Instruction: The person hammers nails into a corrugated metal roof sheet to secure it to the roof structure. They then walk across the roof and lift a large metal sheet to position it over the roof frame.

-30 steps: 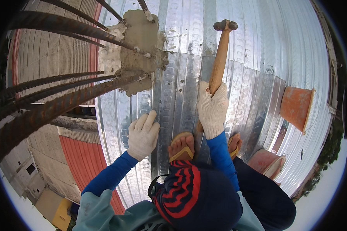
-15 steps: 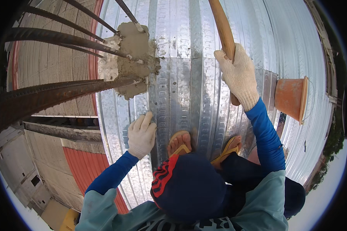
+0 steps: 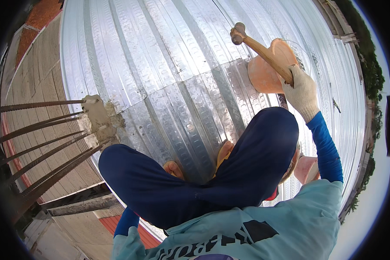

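The right hand (image 3: 302, 93), in a white knitted glove, is clamped around the wooden handle of a hammer (image 3: 268, 58), close to its lower end. The hammer is held over the ribbed metal sheeting (image 3: 160, 56), toward the sheeting's right edge, its metal head angled up and away to the left; whether the head touches anything below cannot be told. The handle crosses in front of an orange bucket (image 3: 263, 76), which rests on the sheeting toward the right edge, just beside the glove, with a thin wire loop at its rim. Nearer the person, a reddish bucket (image 3: 307, 168) shows partly behind the shirt, on the same side of the sheeting.

The left hand is hidden; only its blue sleeve (image 3: 126, 222) shows beside the left knee, so its grip cannot be told.

Dark blue trousers (image 3: 195, 195) spread across the near part of the sheeting, the knees bent wide apart, and the toes of both feet (image 3: 174, 169) show between them. At the sheeting's left edge, a rough patch of grey concrete (image 3: 97, 119) bears several ribbed steel bars (image 3: 47, 125), which extend out past that edge, above a brown corrugated roof (image 3: 34, 95)
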The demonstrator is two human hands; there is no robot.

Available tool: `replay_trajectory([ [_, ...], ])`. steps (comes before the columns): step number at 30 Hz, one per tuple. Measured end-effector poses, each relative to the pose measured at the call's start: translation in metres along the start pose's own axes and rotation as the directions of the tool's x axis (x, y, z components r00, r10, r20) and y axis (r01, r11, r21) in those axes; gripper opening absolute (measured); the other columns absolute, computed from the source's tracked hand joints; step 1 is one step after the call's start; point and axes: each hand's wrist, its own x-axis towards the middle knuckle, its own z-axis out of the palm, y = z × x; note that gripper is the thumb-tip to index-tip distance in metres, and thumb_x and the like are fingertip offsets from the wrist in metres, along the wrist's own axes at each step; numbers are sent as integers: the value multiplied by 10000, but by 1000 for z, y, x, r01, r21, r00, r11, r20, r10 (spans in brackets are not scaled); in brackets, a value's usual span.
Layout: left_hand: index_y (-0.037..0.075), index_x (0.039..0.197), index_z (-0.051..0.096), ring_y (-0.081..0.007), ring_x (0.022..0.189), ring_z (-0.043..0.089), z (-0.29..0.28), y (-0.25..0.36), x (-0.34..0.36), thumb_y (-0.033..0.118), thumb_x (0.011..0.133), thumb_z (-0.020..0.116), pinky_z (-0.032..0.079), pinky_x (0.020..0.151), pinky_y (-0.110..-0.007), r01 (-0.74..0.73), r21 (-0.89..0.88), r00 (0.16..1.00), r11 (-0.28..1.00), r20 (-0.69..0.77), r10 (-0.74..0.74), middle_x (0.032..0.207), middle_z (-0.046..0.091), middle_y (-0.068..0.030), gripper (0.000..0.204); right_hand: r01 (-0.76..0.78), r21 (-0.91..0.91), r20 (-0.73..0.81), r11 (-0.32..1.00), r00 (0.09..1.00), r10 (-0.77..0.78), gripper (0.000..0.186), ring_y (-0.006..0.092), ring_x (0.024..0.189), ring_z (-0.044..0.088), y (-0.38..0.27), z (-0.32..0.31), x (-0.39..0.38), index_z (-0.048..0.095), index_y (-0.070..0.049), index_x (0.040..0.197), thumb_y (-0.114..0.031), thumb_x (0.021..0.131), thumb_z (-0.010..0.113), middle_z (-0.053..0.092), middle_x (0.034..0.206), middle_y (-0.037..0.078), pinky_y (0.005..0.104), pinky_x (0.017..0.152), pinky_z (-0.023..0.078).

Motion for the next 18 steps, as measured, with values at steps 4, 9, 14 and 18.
replay_trajectory([
  [4, 56, 1140, 626, -196, 875, 606, 18, 46, 1, 149, 931, 656, 488, 745, -361, 227, -180, 974, 957, 35, -225, 1053, 645, -78, 231, -355, 249, -34, 901, 927, 374, 212, 342, 717, 678, 65, 19, -53, 621, -27, 999, -166, 862, 705, 639, 751, 189, 429, 677, 529],
  [9, 48, 1195, 620, -162, 812, 604, 1, 54, 15, 152, 976, 631, 493, 707, -334, 394, -292, 919, 871, 106, -380, 990, 648, -62, 242, -650, 491, 83, 580, 698, 711, 221, 174, 565, 623, 143, 55, -110, 602, -22, 919, -211, 883, 710, 622, 690, 82, 327, 569, 506],
  [14, 41, 1249, 614, -127, 749, 601, -28, 49, 14, 155, 1021, 605, 499, 670, -307, 474, -307, 868, 825, 318, -381, 927, 650, -47, 255, -691, 637, 259, 342, 609, 749, 254, 108, 515, 567, 174, 81, -150, 585, -31, 856, -248, 872, 716, 567, 609, 31, 294, 511, 466],
  [18, -4, 1295, 584, -139, 770, 634, -75, -30, 25, 148, 1045, 569, 527, 736, -297, 476, -268, 819, 838, 483, -311, 964, 673, -78, 293, -774, 467, 264, 427, 583, 768, 248, 134, 558, 585, 195, 85, -200, 599, -23, 864, -245, 852, 709, 591, 636, 54, 322, 558, 481],
])
